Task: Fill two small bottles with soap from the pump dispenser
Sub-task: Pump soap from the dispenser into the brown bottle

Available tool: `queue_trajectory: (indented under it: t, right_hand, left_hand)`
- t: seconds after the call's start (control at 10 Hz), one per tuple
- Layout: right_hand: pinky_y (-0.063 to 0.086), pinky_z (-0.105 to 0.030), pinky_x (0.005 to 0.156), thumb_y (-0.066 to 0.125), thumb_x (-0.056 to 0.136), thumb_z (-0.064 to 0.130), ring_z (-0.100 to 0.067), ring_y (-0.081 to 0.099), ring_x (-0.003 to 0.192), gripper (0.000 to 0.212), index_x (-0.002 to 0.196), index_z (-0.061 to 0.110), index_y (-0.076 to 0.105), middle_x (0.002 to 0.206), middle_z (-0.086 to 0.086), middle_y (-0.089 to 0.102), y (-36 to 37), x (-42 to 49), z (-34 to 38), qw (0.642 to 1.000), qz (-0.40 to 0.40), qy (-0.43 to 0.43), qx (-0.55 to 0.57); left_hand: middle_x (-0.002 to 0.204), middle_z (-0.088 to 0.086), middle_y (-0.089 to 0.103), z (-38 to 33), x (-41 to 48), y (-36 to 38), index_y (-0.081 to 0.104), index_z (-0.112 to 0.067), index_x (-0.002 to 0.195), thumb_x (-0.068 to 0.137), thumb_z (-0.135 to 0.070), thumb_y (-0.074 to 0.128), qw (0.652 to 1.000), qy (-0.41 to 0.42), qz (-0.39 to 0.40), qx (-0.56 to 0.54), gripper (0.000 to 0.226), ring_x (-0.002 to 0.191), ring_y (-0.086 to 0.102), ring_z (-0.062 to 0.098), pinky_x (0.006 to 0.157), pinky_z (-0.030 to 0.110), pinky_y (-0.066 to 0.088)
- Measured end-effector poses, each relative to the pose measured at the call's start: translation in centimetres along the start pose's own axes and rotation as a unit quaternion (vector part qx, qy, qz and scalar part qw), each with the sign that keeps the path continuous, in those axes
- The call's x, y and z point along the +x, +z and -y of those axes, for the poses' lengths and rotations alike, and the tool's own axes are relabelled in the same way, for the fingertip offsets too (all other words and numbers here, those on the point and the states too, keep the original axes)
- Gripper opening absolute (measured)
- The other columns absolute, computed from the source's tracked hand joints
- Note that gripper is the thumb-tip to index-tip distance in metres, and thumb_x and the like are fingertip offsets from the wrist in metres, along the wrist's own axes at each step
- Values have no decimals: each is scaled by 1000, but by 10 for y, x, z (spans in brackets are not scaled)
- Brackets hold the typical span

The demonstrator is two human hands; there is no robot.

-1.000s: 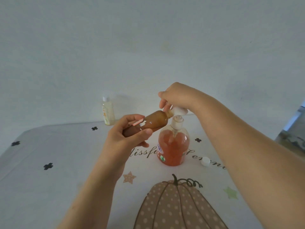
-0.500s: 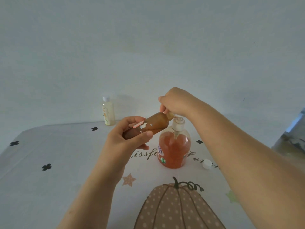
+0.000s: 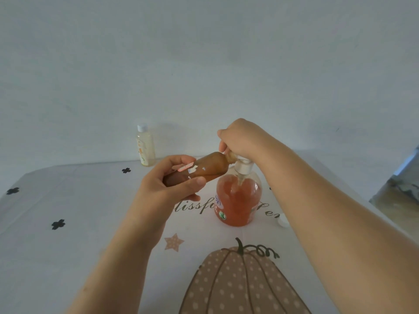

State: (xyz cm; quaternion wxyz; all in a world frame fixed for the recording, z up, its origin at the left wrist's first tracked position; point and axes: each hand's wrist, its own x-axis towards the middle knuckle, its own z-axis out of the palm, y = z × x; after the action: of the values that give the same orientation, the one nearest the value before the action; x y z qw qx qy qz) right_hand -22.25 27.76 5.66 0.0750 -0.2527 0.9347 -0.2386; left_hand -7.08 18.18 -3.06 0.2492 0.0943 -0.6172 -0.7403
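A clear pump dispenser [image 3: 238, 200] of orange soap stands in the middle of the table. My right hand [image 3: 242, 139] covers its pump head from above, fingers curled over it, pressing it low against the white collar. My left hand [image 3: 167, 189] grips a small brown bottle [image 3: 210, 166], tilted nearly flat, its open mouth up against the pump spout under my right fingers. The bottle looks largely filled with brownish soap. A second small bottle [image 3: 145, 146], pale yellow with a white cap, stands upright at the table's far edge.
A loose white cap [image 3: 283, 221] lies on the table right of the dispenser, partly behind my right forearm. The tablecloth [image 3: 68, 234] bears a pumpkin print near me. A wall rises just behind the table; the floor shows at the far right.
My right hand has pushed the pump head down, so the white top that showed a second ago is now hidden. The brown bottle stays at the spout.
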Motion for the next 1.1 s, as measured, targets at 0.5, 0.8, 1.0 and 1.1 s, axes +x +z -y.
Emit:
queue_trajectory:
  t: [0.5,0.8,1.0,1.1]
  right_hand:
    - [43,-29,70,47,98,13,-24,59,80,32,113,6,75,113,-10,75,-10,3,12,999,10,36,-28]
    - [52,-33,80,49,91,19,-27,72,84,30,101,9,75,93,-9,78,-5,6,9,999,6,44,11]
    - [52,-36,87,50,94,27,-27,71,90,28,93,14,75,93,-5,76,6,12,-1,999,-1,30,17]
    - [52,-36,88,50,95,32,-27,72,89,29,90,16,74,88,-3,76,7,12,-2,999,-1,27,27]
  left_hand:
    - [81,2,70,-5,-7,8,67,-13,104,64,-12,78,1000,7,-4,-22,42,72,65,20,67,29,57]
    - [80,0,70,-3,-2,3,69,-17,101,63,-13,78,1000,1,3,-5,39,74,66,18,68,27,56]
    - [78,-1,70,1,2,-2,70,-17,99,63,-11,78,1000,-16,11,-3,38,73,66,18,68,27,56]
    - [79,1,70,2,2,-2,68,-13,104,64,-10,77,1000,-18,14,-4,41,73,66,18,67,27,56]
